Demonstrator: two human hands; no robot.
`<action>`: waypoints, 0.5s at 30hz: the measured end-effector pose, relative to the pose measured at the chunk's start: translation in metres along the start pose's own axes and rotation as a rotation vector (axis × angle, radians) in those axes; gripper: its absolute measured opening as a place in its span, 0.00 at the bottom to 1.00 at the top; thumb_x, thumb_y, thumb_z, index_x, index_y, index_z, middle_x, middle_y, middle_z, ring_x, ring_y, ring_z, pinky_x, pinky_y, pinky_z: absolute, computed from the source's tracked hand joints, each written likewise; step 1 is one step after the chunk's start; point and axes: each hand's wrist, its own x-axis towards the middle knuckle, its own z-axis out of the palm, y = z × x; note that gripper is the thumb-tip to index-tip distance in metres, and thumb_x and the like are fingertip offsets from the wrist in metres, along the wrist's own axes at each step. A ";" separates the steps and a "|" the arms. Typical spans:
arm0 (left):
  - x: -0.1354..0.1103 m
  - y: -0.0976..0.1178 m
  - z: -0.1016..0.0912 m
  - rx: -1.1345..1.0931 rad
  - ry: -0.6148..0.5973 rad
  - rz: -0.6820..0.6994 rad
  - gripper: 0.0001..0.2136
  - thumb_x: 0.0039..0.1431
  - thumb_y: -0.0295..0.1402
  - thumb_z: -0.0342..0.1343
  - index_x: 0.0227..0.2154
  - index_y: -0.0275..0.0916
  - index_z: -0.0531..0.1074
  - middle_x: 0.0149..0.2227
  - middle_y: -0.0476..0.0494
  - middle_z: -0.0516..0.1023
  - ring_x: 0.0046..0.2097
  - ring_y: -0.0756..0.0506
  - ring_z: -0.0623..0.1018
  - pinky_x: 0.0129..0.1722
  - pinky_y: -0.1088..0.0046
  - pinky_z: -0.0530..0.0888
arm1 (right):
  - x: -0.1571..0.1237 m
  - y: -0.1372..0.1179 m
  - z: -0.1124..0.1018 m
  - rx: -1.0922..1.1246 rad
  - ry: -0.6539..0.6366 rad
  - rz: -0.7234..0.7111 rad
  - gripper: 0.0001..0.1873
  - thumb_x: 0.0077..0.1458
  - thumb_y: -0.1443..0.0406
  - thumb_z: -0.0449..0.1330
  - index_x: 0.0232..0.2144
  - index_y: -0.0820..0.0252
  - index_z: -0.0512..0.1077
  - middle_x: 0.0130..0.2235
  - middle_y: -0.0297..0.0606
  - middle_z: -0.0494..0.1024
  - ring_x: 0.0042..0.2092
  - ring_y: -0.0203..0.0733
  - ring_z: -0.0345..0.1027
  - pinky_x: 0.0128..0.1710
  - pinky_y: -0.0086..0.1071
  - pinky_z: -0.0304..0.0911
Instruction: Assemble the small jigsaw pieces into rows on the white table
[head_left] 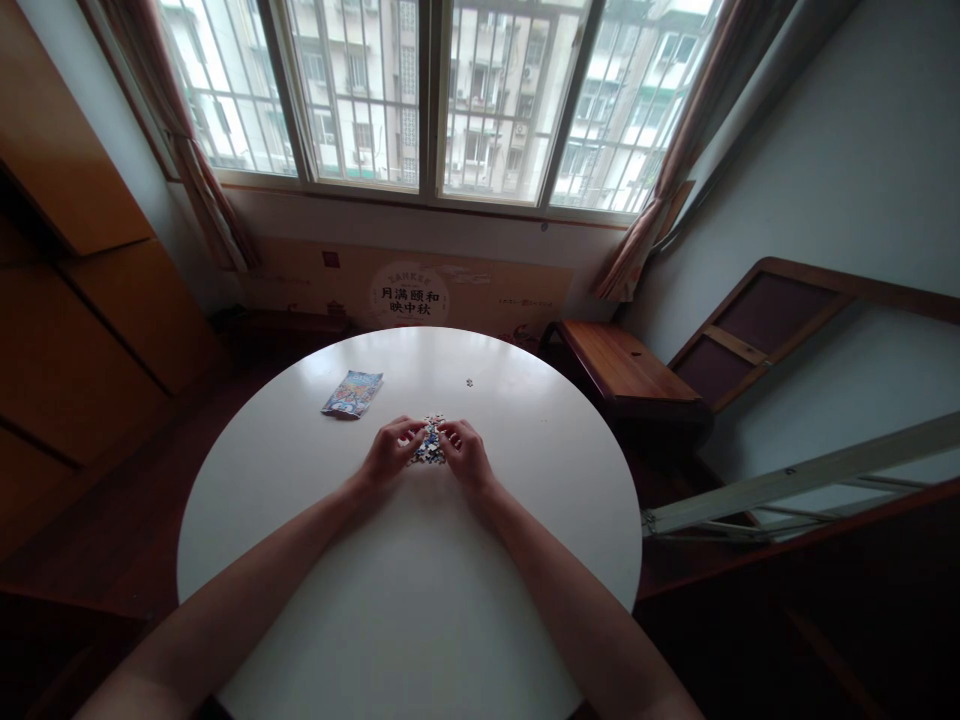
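Both my hands rest on a round white table [420,590], near its middle. My left hand [390,452] and my right hand [465,452] have their fingers curled in around a small heap of blue and white puzzle pieces [430,443] that lies between them. The fingertips of both hands touch the heap; whether either hand pinches a piece is too small to tell. A colourful flat packet [352,393] lies on the table to the upper left of my left hand. One lone small piece [469,382] sits further back on the table.
A wooden side table [626,365] stands to the right of the round table. A framed board [757,335] leans on the right wall. Wooden cabinets [82,310] fill the left side. A printed cardboard panel [409,295] stands under the barred window [442,95].
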 end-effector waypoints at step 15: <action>0.000 0.000 0.001 0.002 -0.028 0.040 0.11 0.59 0.36 0.51 0.37 0.38 0.76 0.32 0.45 0.76 0.32 0.49 0.74 0.34 0.74 0.71 | 0.000 -0.001 0.000 0.031 -0.021 -0.020 0.06 0.55 0.65 0.57 0.32 0.59 0.73 0.33 0.35 0.71 0.31 0.35 0.66 0.34 0.29 0.63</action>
